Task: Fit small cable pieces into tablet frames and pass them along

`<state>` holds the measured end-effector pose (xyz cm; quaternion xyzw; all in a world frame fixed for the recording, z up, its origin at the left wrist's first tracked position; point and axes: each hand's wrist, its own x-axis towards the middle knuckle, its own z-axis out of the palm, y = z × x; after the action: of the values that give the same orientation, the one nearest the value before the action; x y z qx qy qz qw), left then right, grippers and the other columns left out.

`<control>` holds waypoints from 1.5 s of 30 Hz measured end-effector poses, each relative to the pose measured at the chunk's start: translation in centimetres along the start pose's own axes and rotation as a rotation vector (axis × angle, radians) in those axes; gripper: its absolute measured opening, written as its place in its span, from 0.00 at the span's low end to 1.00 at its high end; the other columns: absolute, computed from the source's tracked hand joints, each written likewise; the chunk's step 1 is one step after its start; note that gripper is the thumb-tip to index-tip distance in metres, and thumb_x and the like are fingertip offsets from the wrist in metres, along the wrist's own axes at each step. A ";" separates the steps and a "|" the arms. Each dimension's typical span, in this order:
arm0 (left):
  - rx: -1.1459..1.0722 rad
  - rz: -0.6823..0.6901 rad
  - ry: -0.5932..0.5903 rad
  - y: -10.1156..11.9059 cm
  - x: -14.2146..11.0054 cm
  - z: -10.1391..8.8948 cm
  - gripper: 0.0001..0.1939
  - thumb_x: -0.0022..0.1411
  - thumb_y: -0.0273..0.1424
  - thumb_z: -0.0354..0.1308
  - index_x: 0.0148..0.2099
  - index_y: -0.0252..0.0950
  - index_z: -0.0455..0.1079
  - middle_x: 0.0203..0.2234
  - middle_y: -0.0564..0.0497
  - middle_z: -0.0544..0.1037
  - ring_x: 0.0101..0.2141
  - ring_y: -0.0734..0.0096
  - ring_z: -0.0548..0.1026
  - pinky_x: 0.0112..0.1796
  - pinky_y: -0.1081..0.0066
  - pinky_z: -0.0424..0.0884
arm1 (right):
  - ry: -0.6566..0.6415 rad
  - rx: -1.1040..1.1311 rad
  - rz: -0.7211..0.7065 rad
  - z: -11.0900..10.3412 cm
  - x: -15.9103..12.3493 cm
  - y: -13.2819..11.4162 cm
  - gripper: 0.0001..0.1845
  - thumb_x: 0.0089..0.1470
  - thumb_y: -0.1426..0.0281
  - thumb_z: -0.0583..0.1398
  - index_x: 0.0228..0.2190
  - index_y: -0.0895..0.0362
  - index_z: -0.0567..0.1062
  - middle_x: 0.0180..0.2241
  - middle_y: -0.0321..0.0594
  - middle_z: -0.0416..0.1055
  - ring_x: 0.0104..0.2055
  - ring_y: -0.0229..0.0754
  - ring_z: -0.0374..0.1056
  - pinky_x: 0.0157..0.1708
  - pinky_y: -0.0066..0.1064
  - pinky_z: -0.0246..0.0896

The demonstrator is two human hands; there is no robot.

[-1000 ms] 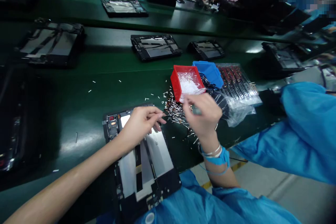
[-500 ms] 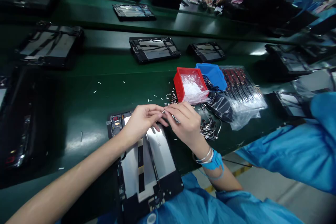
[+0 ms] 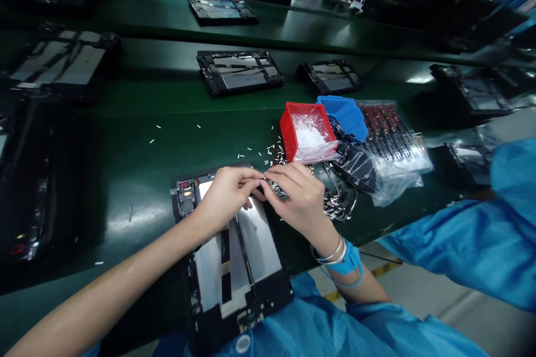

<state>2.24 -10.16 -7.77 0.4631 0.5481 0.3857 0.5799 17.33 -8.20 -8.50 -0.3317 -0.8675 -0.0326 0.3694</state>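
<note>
My left hand (image 3: 232, 192) and my right hand (image 3: 298, 192) meet fingertip to fingertip above the top end of an opened tablet (image 3: 263, 256). Both are closed in a pinch on one tiny part, too small to name. The tablet lies screen side down, its silvery inside and dark flex cables showing, with its lower end over my lap. A blue strap (image 3: 349, 259) and thin bangles circle my right wrist. Just beyond my fingers, small white strips (image 3: 270, 150) are scattered on the green bench (image 3: 138, 178).
A red bin (image 3: 288, 131) of white pieces stands beside a blue bin (image 3: 345, 114). Near them lie bagged parts (image 3: 377, 173), a tray of boards (image 3: 387, 128) and loose cables (image 3: 339, 203). Opened tablets (image 3: 240, 72) rest further back. A co-worker's blue sleeve (image 3: 452, 240) is at right.
The camera view has shifted slightly. My hands stay pinched together over the tablet, with only small finger movement.
</note>
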 end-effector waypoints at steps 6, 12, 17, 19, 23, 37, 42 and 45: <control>0.070 -0.026 0.015 0.2 0.0 -0.1 0.09 0.59 0.20 0.53 0.34 0.31 0.76 0.25 0.50 0.80 0.21 0.76 0.76 0.17 0.81 0.66 | 0.029 -0.041 0.023 -0.9 0.3 1.4 0.07 0.53 0.78 0.59 0.26 0.57 0.76 0.27 0.38 0.78 0.30 0.38 0.70 0.30 0.30 0.67; -0.066 -0.143 -0.020 0.8 0.1 -0.6 0.11 0.61 0.18 0.51 0.46 0.30 0.66 0.27 0.47 0.80 0.22 0.70 0.78 0.17 0.78 0.69 | 0.142 -0.345 0.201 -2.4 0.5 4.9 0.12 0.56 0.75 0.57 0.41 0.56 0.77 0.32 0.42 0.77 0.34 0.43 0.70 0.34 0.35 0.65; -0.133 -0.097 -0.083 0.8 -0.2 -0.3 0.10 0.60 0.19 0.52 0.44 0.33 0.62 0.23 0.50 0.79 0.20 0.70 0.77 0.17 0.79 0.68 | -0.031 -0.058 -0.123 -0.9 0.2 2.0 0.11 0.55 0.78 0.58 0.39 0.57 0.77 0.33 0.42 0.77 0.35 0.41 0.68 0.34 0.32 0.67; -0.155 -0.063 -0.115 1.0 -0.7 -0.1 0.10 0.60 0.20 0.53 0.44 0.34 0.61 0.19 0.53 0.77 0.20 0.69 0.77 0.17 0.80 0.68 | -0.022 0.011 -0.146 -0.5 0.3 0.9 0.08 0.55 0.78 0.58 0.35 0.57 0.77 0.31 0.42 0.77 0.33 0.41 0.68 0.32 0.32 0.67; -0.116 0.008 -0.113 1.8 -3.3 -1.3 0.19 0.59 0.25 0.55 0.53 0.34 0.60 0.19 0.53 0.78 0.22 0.68 0.78 0.18 0.79 0.68 | -0.050 0.169 -0.076 -0.9 0.8 -0.7 0.10 0.56 0.78 0.58 0.30 0.54 0.77 0.30 0.40 0.77 0.33 0.40 0.69 0.33 0.35 0.68; 1.001 0.693 0.413 -9.9 -16.7 -7.0 0.20 0.61 0.21 0.56 0.56 0.30 0.65 0.48 0.38 0.76 0.47 0.59 0.76 0.46 0.63 0.74 | -0.665 0.930 0.698 3.3 0.4 -7.9 0.03 0.46 0.75 0.65 0.28 0.58 0.79 0.27 0.37 0.76 0.28 0.33 0.70 0.26 0.25 0.64; 1.142 0.749 0.297 -10.2 -16.8 -6.7 0.17 0.64 0.27 0.53 0.55 0.31 0.68 0.50 0.37 0.75 0.46 0.53 0.76 0.40 0.61 0.75 | -0.622 0.803 0.662 3.8 -0.1 -8.1 0.03 0.48 0.74 0.64 0.29 0.57 0.79 0.25 0.35 0.74 0.24 0.31 0.64 0.22 0.23 0.59; 1.185 0.722 0.278 -10.4 -16.8 -6.7 0.17 0.66 0.30 0.51 0.56 0.33 0.69 0.51 0.38 0.75 0.46 0.53 0.76 0.39 0.60 0.74 | -0.617 0.776 0.626 4.0 -0.1 -8.0 0.04 0.48 0.73 0.63 0.29 0.57 0.80 0.24 0.34 0.73 0.23 0.30 0.63 0.21 0.23 0.58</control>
<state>-6.73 -28.26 -12.92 0.7999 0.5471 0.2463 -0.0093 10.11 -13.32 -9.98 -0.4066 -0.7441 0.4963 0.1863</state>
